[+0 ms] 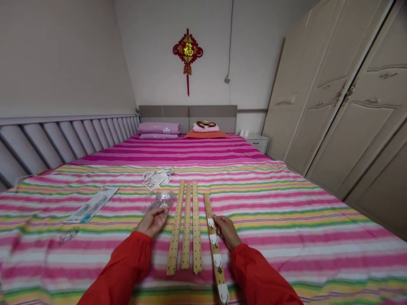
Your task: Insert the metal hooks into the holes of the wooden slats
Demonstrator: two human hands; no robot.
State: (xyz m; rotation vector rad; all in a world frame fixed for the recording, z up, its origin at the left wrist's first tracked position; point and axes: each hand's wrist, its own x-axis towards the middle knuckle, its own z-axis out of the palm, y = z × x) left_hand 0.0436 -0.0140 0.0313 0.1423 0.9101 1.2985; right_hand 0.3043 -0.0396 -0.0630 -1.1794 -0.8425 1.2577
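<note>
My left hand (154, 221) is closed in a pinch at the near edge of a clear plastic bag (155, 200). A small white hook (163, 206) shows at its fingertips, partly covered by them. My right hand (227, 231) grips the right edge of a perforated wooden strip (206, 205), its fingers beside the topmost white adhesive hook (210, 222). Several such hooks sit in a row down this strip, the lowest white hook (223, 293) near the frame's bottom. Three bare perforated wooden strips (187, 224) lie side by side between my hands.
The striped bedspread (280, 237) lies under everything. On the left are a hook package card (93, 205) and a thin metal piece (68, 234). Crumpled clear packaging (155, 178) lies beyond the bag. A bed rail (63, 140) runs along the left; wardrobes (333, 106) stand right.
</note>
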